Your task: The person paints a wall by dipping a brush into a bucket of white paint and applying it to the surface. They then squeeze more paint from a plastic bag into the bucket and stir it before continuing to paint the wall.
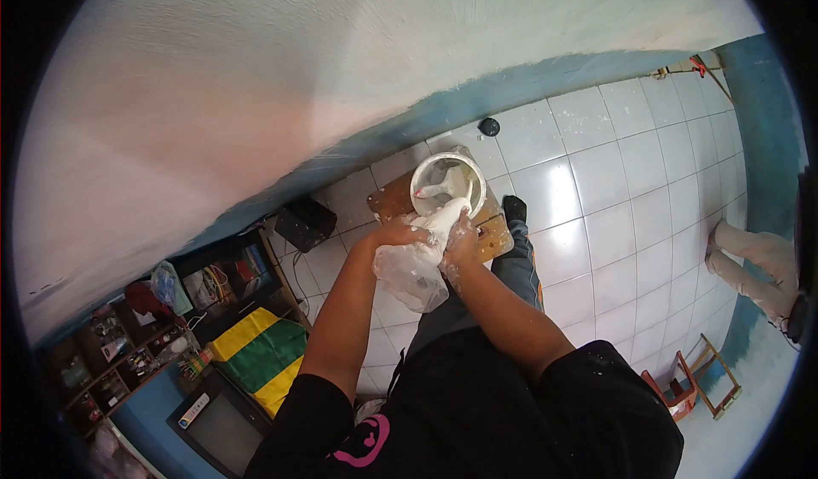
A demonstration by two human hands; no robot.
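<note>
Between my two hands is a clear plastic bag (pixel 412 279) with thick white paste (pixel 445 218) in its upper part. My left hand (pixel 402 233) wraps round the bag from the left side. My right hand (pixel 461 242) grips it from the right, with white smears on the fingers and wrist. The pasty end of the bag reaches over the near rim of a white bucket (pixel 416 179). Inside the bucket, white paste and the handle end of a tool (pixel 421 193) show. A wooden board (pixel 390 200) lies under the bucket.
A painted wall (pixel 341 95) rises just beyond the bucket. A dark round object (pixel 489 127) lies on the tiled floor (pixel 588 181). At left are a black box (pixel 305 223), cluttered shelves (pixel 115 351) and a television (pixel 223 428). Another person's legs (pixel 754 253) show at right, above a wooden frame (pixel 716 377).
</note>
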